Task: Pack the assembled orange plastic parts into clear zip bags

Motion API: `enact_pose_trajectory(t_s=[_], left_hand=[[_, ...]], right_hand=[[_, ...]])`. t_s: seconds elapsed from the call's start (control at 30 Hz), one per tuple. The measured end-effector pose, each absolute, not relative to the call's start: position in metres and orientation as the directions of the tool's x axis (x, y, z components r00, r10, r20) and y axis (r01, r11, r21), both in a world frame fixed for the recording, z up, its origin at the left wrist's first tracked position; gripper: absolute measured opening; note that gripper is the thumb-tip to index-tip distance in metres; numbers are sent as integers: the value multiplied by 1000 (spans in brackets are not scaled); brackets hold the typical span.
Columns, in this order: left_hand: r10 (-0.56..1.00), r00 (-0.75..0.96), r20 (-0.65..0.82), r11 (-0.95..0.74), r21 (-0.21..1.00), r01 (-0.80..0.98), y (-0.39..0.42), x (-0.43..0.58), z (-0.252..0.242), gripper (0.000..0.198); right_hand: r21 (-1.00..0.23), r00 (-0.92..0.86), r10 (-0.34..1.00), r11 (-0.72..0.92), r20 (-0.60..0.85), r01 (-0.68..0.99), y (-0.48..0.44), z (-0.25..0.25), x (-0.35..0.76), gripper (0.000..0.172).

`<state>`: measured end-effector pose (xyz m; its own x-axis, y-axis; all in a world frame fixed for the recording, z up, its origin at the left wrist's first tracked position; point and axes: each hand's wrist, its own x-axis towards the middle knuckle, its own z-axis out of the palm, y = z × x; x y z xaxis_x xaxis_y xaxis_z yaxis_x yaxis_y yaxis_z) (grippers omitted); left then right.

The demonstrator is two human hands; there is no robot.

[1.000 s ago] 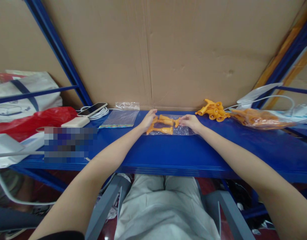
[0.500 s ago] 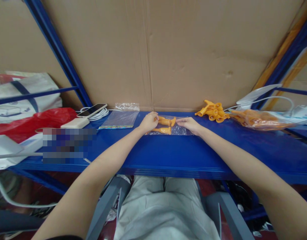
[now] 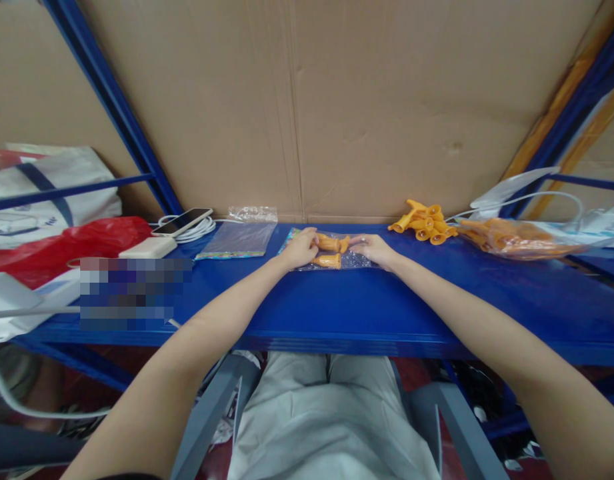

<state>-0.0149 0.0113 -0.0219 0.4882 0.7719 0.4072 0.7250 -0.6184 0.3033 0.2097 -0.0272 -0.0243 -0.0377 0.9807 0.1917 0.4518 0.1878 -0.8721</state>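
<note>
A clear plastic bag (image 3: 359,261) with a colourful edge lies flat on the blue shelf, straight ahead of me. Two orange flared plastic pieces lie side by side at the bag: a nearer one (image 3: 329,261) with its wide end to the right, and a farther one (image 3: 329,244). A hooked orange end (image 3: 345,244) shows beside the farther piece. My left hand (image 3: 301,249) curls over the pieces' left ends, its fingers closed. From the right, my right hand (image 3: 375,249) has its fingertips together against the hooked end. Whether the pieces are inside the bag is unclear.
Left of the hands lies another clear bag (image 3: 237,239). A phone (image 3: 184,222), white cable and white block (image 3: 148,248) lie farther left, near a red plastic bag (image 3: 81,237). To the right are piled orange pieces (image 3: 427,221) and a filled bag (image 3: 521,240).
My left hand has shifted slightly left and down, baring the bag's colourful edge; the nearer piece's narrow end is now covered. My right fingertips have moved left onto the hooked end.
</note>
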Motion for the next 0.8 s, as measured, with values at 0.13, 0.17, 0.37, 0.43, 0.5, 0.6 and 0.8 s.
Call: enact_pose_trajectory(t_s=[0.13, 0.17, 0.37, 0.43, 0.5, 0.6, 0.8], left_hand=[[752, 489, 441, -640, 312, 702, 16, -17, -25, 18], [747, 487, 453, -644, 312, 698, 18, -17, -26, 18], [744, 496, 448, -641, 270, 719, 24, -20, -30, 24], [755, 509, 414, -632, 248, 734, 23, -20, -30, 33], [768, 527, 363, -621, 227, 750, 20, -18, -29, 44], [777, 554, 298, -619, 208, 757, 17, -17, -27, 51], [776, 568, 273, -623, 199, 756, 23, -21, -28, 51]], right_hand=[[-851, -90, 979, 203, 183, 485, -27, -24, 213, 32], [-847, -111, 979, 204, 171, 491, -27, -24, 214, 35], [-739, -240, 931, 365, 276, 567, -20, -22, 222, 36], [-613, -225, 916, 391, 332, 687, -15, -19, 230, 33], [-452, -161, 904, 344, 396, 823, -11, -16, 242, 32], [-257, -40, 860, 196, 508, 946, -6, -13, 268, 33], [-162, 41, 906, 31, 420, 986, 0, -24, 305, 61]])
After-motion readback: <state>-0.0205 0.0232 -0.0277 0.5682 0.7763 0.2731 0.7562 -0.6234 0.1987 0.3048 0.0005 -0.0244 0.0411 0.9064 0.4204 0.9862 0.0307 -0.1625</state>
